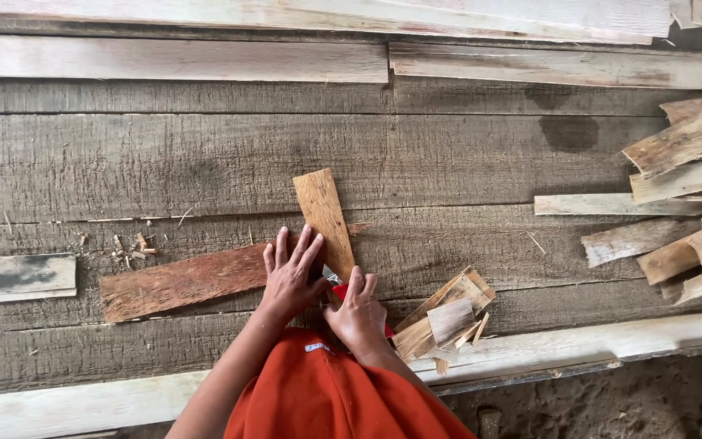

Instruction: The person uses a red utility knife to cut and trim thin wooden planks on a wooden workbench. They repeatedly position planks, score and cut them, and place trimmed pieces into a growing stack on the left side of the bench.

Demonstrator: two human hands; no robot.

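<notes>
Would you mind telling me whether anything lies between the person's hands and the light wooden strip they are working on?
Nothing visible does. The left hand lies flat against the light wooden strip, pressing on it and the reddish plank beside it. The right hand grips a red-handled blade against the strip's near end. The offcut pile sits apart to the right.

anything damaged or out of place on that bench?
Nothing alarming. A dark stain marks the plank bench upper right, and small wood chips lie scattered at left. The left hand presses the tan strip; the right hand grips a red-handled blade.
</notes>
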